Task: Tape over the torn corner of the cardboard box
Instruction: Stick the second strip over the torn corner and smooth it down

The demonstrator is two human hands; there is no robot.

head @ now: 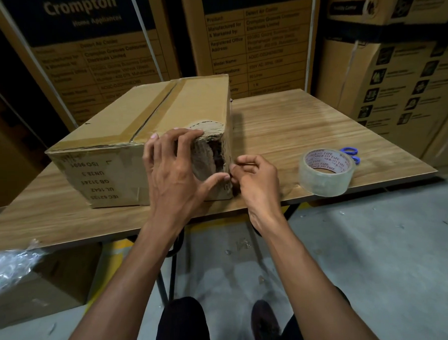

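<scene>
Head view, torn corner [212, 155]: near-right vertical edge of cardboard box [144, 137] on desk [305, 120], tear running top to bottom.
Left hand [176, 172]: fingers spread wide, pressing beside tear.
Right hand [256, 178]: fingers pinched narrow at edge; held tape unclear.
Tape roll [327, 171]: right, apart.

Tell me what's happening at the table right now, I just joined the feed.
A person is working on the torn corner of a cardboard box on the wooden table. The left hand is pressed against the box beside the tear, and the right hand pinches at the box's near edge, possibly a tape end. The clear tape roll sits on the table to the right, with blue-handled scissors behind it.
</scene>
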